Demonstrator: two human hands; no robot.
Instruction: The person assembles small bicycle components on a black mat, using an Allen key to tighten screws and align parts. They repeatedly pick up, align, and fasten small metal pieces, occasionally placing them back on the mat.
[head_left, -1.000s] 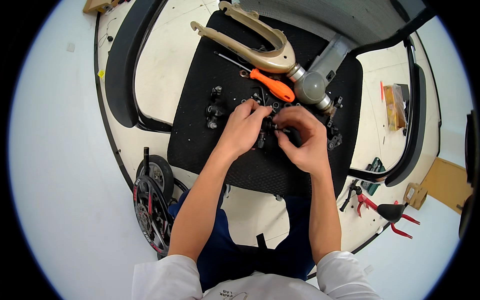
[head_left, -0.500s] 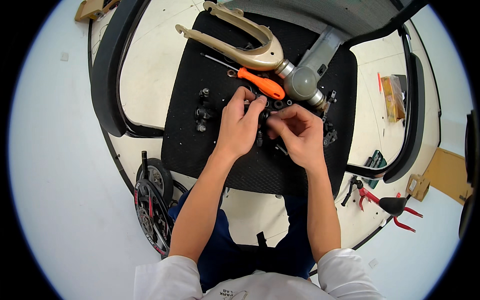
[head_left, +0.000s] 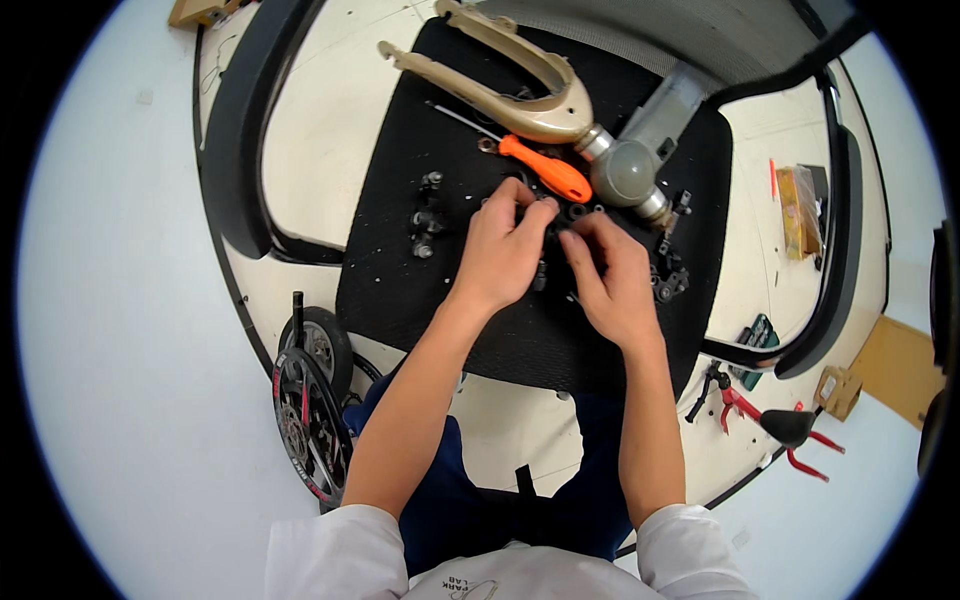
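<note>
Two bare hands meet over the middle of the black chair seat (head_left: 540,345). The left hand (head_left: 498,248) has its thumb and forefinger closed on a small black part (head_left: 553,236); the right hand (head_left: 618,285) curves its thumb and fingers close beside that part, and whether they grip it cannot be told. Just beyond the hands lies an orange-handled screwdriver (head_left: 555,173), its tip toward the seat's left edge. Past it, a champagne-coloured bicycle fork (head_left: 560,120) points its legs out over the far left corner, its other end meeting a grey frame joint (head_left: 626,170) nearer the right edge. A black brake-like assembly (head_left: 428,222) sits toward the left edge; black linkage pieces (head_left: 672,284) lie toward the right edge.
</note>
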